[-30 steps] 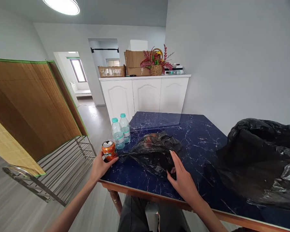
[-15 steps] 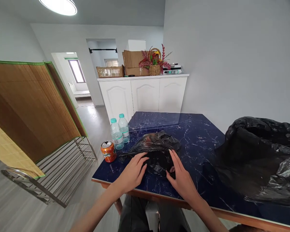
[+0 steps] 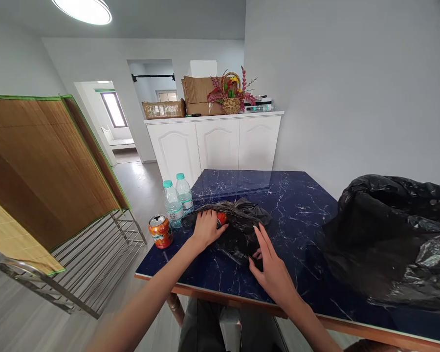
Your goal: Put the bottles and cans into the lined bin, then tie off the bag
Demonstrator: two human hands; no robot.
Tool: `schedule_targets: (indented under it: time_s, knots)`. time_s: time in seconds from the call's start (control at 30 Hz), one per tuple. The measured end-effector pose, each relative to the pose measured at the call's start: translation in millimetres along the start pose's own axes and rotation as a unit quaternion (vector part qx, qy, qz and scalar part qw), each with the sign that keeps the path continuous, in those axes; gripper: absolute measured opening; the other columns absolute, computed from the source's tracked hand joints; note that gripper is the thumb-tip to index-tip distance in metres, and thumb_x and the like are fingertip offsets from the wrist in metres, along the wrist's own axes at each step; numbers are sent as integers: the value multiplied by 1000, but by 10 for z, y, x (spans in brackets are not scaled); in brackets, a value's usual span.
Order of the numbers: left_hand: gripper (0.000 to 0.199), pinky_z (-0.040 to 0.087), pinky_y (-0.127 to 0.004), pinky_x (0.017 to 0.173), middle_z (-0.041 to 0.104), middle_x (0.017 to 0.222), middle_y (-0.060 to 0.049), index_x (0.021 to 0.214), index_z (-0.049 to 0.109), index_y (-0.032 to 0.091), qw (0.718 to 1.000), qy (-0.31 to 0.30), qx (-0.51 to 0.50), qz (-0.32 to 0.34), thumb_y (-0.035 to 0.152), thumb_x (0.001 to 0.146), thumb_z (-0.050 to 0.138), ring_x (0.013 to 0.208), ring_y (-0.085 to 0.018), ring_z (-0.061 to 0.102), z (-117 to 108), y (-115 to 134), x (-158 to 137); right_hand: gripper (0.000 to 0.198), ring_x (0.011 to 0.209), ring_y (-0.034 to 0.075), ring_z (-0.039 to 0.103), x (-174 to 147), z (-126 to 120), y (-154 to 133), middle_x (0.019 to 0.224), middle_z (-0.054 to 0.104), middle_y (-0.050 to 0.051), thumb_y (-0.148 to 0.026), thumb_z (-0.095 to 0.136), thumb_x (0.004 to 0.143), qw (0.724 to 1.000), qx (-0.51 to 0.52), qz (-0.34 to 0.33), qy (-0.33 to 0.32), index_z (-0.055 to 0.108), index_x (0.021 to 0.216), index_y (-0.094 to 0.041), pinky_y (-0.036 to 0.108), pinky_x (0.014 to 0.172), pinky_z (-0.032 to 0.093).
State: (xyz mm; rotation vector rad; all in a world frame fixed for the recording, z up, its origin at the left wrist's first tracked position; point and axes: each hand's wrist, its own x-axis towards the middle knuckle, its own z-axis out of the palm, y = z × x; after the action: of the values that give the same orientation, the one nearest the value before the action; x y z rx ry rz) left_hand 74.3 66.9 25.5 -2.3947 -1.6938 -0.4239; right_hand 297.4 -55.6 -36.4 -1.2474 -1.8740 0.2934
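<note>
A small black plastic bag (image 3: 238,239) lies crumpled on the table in front of me, its mouth partly open towards me. My left hand (image 3: 205,229) is closed over its left side, fingers forward and thumb to the right. Beside that thumb, a rounded red-orange thing (image 3: 222,218) shows in the bag's opening; the rest of it is hidden. On the right, my right hand (image 3: 270,266) holds the bag's edge, with some fingers curled behind the plastic. Left of the bag stand an opened orange drink can (image 3: 160,232) and two clear bottles (image 3: 173,208) with teal caps.
A large black plastic bag (image 3: 381,254) stands wide open at the right of the blue marbled table (image 3: 297,195). A metal rack (image 3: 91,259) and a bamboo screen (image 3: 51,171) stand on the left. Beyond the table is a white cabinet (image 3: 220,146) bearing boxes and a flower basket (image 3: 231,105).
My left hand has moved forward and left onto the bag, and the red-orange thing now shows more plainly. My right hand has stayed at the bag's right edge.
</note>
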Motion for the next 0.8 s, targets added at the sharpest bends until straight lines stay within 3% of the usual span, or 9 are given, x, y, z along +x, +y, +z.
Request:
schedule_targets:
  time_s: [0.13,0.23,0.37,0.47,0.53,0.6,0.7,0.77,0.8]
  knots:
    - [38,49,-50,105,74,119,-24,115,67,13,999,-30,11,-21,46,97,70,121,-41,69,-9,54,68,76,87,19,71,3,-3,-6,181,11,15,-35,38,109,1000,-6,-6,5,1,174,-33,32,62,63]
    - [34,51,-48,100,74,119,-24,115,68,12,999,-45,6,-25,42,98,68,119,-41,70,-136,108,-12,75,89,20,72,3,2,-1,181,11,16,-36,38,109,1000,-4,0,4,2,174,-33,33,62,63]
    - [45,55,-46,94,75,118,-24,123,66,11,998,-63,-22,-13,49,99,66,112,-40,74,-567,131,-305,74,89,20,74,-4,7,10,181,12,15,-37,39,109,1000,-2,13,2,4,174,-34,32,59,63]
    - [62,56,-44,98,73,134,-19,144,58,16,984,-90,-155,-2,57,98,65,116,-36,73,-1010,49,-628,75,89,21,75,-10,3,14,181,12,14,-38,41,108,1000,2,16,0,4,174,-35,33,61,65]
    - [68,57,-44,100,73,138,-13,149,57,23,932,-159,-325,-27,64,96,65,117,-33,73,-1235,-69,-884,76,89,21,76,-12,1,13,180,14,15,-37,42,108,1000,-1,16,2,5,174,-35,34,63,66]
    - [69,57,-47,104,74,138,-10,146,63,27,845,-194,-490,-89,71,93,66,122,-34,72,-1321,-229,-1171,76,88,22,76,-14,1,9,180,15,16,-37,43,108,1000,-6,18,5,5,174,-35,33,62,65]
    - [77,52,-54,113,75,137,-11,127,77,25,705,-66,-675,-206,84,79,70,130,-40,68,-1204,-500,-1618,76,86,22,76,-19,4,1,180,16,17,-39,41,108,1000,-6,21,3,4,174,-35,32,58,64]
    - [73,48,-56,119,73,141,-10,120,79,27,658,17,-713,-241,80,72,80,136,-41,63,-1069,-667,-1873,75,85,21,75,-23,5,-2,179,16,17,-40,40,109,1000,-5,21,1,3,174,-35,32,57,63]
    - [69,47,-56,120,74,139,-10,117,80,27,649,46,-716,-254,76,69,84,137,-42,63,-1013,-741,-1971,75,85,21,75,-26,6,-2,179,16,17,-41,40,109,1000,-5,21,0,3,174,-35,32,57,63]
